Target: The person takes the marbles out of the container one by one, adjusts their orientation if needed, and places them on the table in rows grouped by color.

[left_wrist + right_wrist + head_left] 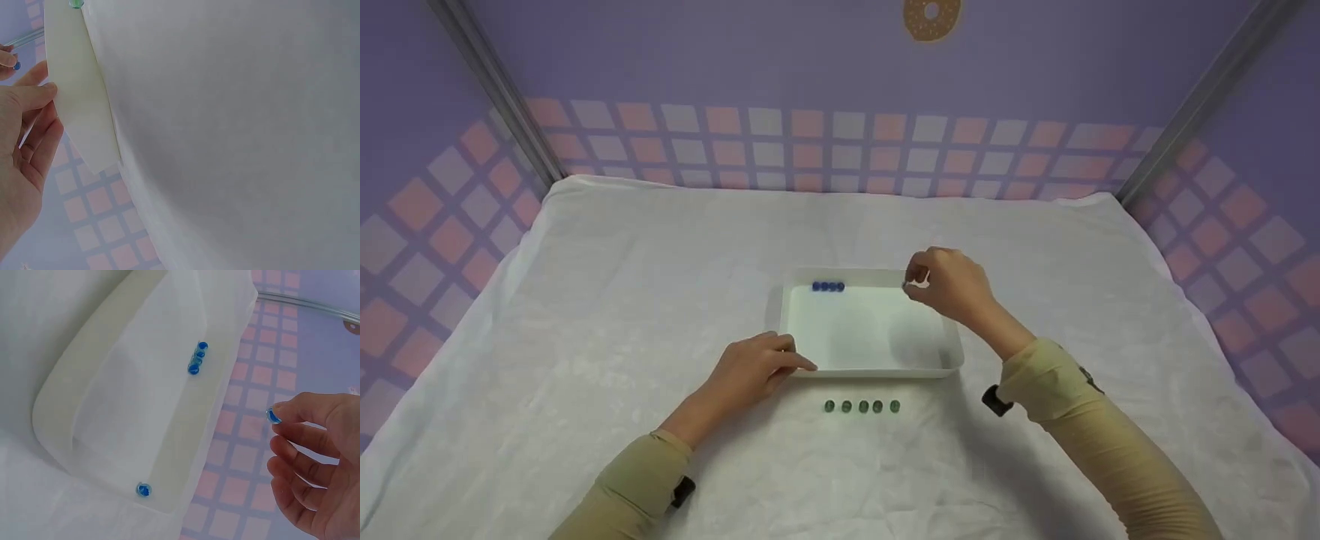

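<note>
My right hand (952, 283) pinches a clear glass marble with a blue swirl (273, 416) between thumb and forefinger, above the tray's far right part. The white shallow tray (885, 373) lies in front of me. My left hand (756, 364) grips its near left rim, thumb (40, 94) on the outer wall and fingers behind. Inside, several blue marbles (828, 286) line up against the far wall. Another blue marble (144, 489) sits by the tray's right end in the right wrist view; my right hand hides that corner from the head view.
Several green marbles (863, 406) form a spaced row on the white cloth (622, 300), just this side of the tray. Behind the cloth stands a purple wall panel with pink and white squares (808, 124); similar panels close both sides.
</note>
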`<action>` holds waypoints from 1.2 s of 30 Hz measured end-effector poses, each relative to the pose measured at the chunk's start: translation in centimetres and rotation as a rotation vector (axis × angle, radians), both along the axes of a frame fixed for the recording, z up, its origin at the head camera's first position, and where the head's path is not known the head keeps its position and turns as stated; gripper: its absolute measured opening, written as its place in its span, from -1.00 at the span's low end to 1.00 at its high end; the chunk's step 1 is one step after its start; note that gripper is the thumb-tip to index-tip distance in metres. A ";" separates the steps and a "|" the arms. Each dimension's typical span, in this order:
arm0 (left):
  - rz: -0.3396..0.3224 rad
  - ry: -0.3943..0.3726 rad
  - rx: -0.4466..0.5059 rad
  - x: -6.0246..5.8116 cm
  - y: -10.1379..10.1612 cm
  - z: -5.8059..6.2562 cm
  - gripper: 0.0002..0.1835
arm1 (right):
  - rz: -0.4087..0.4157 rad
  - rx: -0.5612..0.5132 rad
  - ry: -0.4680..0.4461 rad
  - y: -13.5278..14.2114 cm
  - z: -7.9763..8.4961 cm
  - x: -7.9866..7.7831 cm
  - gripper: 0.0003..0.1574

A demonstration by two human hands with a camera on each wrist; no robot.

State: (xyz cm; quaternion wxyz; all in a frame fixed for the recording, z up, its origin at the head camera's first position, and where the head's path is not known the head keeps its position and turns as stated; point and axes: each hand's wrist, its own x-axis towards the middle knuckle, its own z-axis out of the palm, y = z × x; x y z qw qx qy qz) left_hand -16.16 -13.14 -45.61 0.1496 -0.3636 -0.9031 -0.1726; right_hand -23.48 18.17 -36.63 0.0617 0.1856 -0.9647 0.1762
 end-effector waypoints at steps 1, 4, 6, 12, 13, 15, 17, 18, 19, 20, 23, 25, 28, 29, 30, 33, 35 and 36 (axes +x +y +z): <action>-0.002 0.005 0.002 0.0 0.0 0.0 -0.69 | 0.002 -0.014 0.005 0.0 -0.1 0.3 -0.90; -0.011 0.017 0.013 -0.1 0.0 0.0 -0.69 | 0.000 -0.061 0.024 0.0 -0.4 1.0 -0.88; -0.015 0.018 0.017 -0.1 0.0 0.1 -0.70 | -0.003 -0.100 0.037 -0.1 -0.6 1.6 -0.88; -0.013 0.008 0.016 0.0 -0.1 0.1 -0.70 | -0.025 -0.206 0.068 -0.4 -1.0 3.0 -0.88; -0.012 0.008 0.015 0.0 -0.1 0.0 -0.69 | -0.027 -0.216 0.072 -0.5 -1.0 3.2 -0.88; -0.011 0.010 0.012 0.0 -0.1 0.0 -0.69 | -0.023 -0.234 0.081 -0.7 -1.1 3.7 -0.88; -0.013 0.014 0.011 0.0 -0.1 -0.1 -0.69 | -0.019 -0.257 0.088 -0.9 -1.2 4.1 -0.89; -0.014 0.015 0.010 0.0 -0.1 -0.1 -0.70 | -0.016 -0.270 0.094 -1.0 -1.3 4.3 -0.89; -0.014 0.016 0.009 0.0 -0.1 -0.1 -0.70 | -0.013 -0.283 0.100 -1.1 -1.4 4.5 -0.90; -0.014 0.017 0.009 0.0 -0.1 -0.1 -0.70 | -0.010 -0.300 0.106 -1.2 -1.6 4.7 -0.90; -0.014 0.005 0.005 0.0 -0.1 -0.2 -0.70 | 0.005 -0.349 0.130 -1.5 -2.1 5.1 -0.91; -0.014 -0.005 0.003 0.0 -0.1 -0.2 -0.70 | 0.027 -0.391 0.150 -1.6 -2.6 5.3 -0.91; -0.016 -0.011 0.000 0.0 -0.1 -0.2 -0.69 | 0.069 -0.462 0.163 -1.9 -3.3 5.9 -0.90; -0.017 -0.010 0.001 0.0 -0.1 -0.2 -0.69 | 0.084 -0.490 0.162 -2.0 -3.6 6.1 -0.90; -0.016 -0.008 0.001 0.0 -0.1 -0.2 -0.69 | 0.098 -0.520 0.155 -2.1 -3.9 6.3 -0.90; -0.015 -0.001 0.003 -0.1 -0.2 -0.2 -0.67 | 0.131 -0.607 0.093 -2.5 -4.6 7.2 -0.91; -0.014 0.002 0.003 -0.1 -0.2 -0.2 -0.67 | 0.144 -0.662 0.033 -2.8 -5.1 7.8 -0.91; -0.013 0.007 0.002 -0.1 -0.2 -0.2 -0.67 | 0.149 -0.685 0.001 -3.0 -5.3 8.1 -0.90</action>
